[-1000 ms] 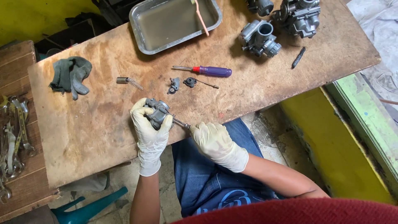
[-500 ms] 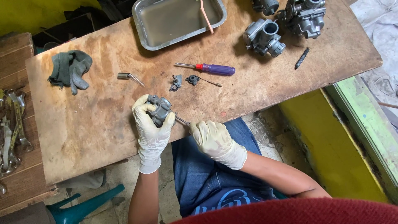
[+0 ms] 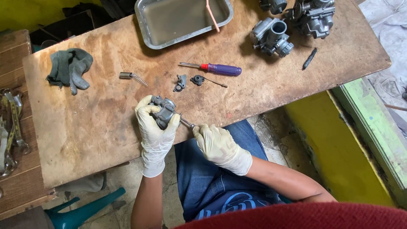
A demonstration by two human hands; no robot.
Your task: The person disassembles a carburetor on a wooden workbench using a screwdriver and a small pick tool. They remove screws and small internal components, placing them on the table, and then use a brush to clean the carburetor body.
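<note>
left hand [image 3: 154, 127] gripping carb body [image 3: 163, 112] at table's near edge | right hand [image 3: 218, 142] closed on tool [image 3: 186, 123], working into it from 4 o'clock | small parts [image 3: 188, 80] already lying out at 12 o'clock | teardown looking partway

no packages, labels, signs or screens in view — nothing of that kind on the bench, the side shelf or the floor.
</note>
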